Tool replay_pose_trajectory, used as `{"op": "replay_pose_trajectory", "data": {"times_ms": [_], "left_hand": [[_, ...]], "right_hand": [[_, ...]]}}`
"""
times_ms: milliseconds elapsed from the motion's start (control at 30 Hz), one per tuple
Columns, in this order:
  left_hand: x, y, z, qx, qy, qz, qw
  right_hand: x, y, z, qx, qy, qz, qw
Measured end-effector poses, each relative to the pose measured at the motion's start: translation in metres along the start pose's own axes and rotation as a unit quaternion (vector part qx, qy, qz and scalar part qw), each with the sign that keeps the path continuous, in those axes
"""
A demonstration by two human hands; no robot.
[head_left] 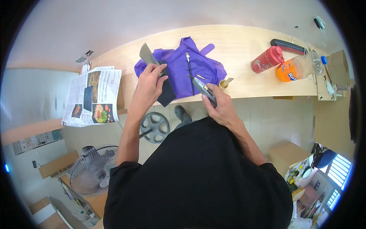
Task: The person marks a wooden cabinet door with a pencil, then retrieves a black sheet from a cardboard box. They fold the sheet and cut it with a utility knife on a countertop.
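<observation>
Upper right of the frame, a red cylindrical can (267, 59) lies tipped on the wooden table (244, 42), and just beside it, further right, a clear plastic bottle (301, 66) on its side with an orange label and a blue cap. Behind them, a dark tube-shaped thing with a red end (288, 45). At the far right edge, a brown cardboard piece (337, 66). Over at middle left, an open newspaper (93, 97) with colour food photos hangs off the table's left end.

Now centre top: a purple cloth (187, 66), crumpled and spread on the table, with a thin dark pen-like stick (189, 70) lying across it. The left hand (150, 82) presses down with fingers curled on a dark flat sheet (166, 89) at the cloth's left edge, a grey blade-shaped piece (146, 55) poking up behind the fingers. The right hand (221, 107) is closed tight around a grey utility knife (202, 87), its tip aimed at the cloth's lower edge. A small tape roll (224, 84) sits just right of the knife.
</observation>
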State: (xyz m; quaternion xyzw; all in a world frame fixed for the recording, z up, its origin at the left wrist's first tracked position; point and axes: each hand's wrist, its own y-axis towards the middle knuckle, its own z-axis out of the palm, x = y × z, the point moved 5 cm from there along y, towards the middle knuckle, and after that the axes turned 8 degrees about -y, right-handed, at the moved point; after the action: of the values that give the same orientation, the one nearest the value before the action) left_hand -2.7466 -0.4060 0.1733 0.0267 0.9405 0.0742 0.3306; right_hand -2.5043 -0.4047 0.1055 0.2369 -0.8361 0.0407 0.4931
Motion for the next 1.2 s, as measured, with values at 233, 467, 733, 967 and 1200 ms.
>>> {"op": "replay_pose_trajectory", "data": {"times_ms": [233, 467, 733, 967, 1200], "left_hand": [[0.027, 0.007, 0.008, 0.11, -0.003, -0.052, 0.993], [0.004, 0.015, -0.023, 0.077, 0.028, -0.011, 0.997], [0.02, 0.017, -0.001, 0.1, -0.018, -0.047, 0.994], [0.026, 0.014, 0.006, 0.084, -0.038, 0.015, 0.996], [0.022, 0.011, 0.006, 0.083, -0.041, 0.015, 0.996]], "right_hand": [[0.008, 0.015, 0.011, 0.037, -0.024, -0.066, 0.997], [0.032, 0.036, 0.02, 0.035, -0.01, -0.124, 0.992], [0.028, 0.043, 0.029, 0.04, -0.042, -0.146, 0.988], [0.03, 0.045, 0.035, 0.066, -0.048, -0.132, 0.988], [0.037, 0.048, 0.034, 0.08, -0.089, -0.136, 0.983]]}}
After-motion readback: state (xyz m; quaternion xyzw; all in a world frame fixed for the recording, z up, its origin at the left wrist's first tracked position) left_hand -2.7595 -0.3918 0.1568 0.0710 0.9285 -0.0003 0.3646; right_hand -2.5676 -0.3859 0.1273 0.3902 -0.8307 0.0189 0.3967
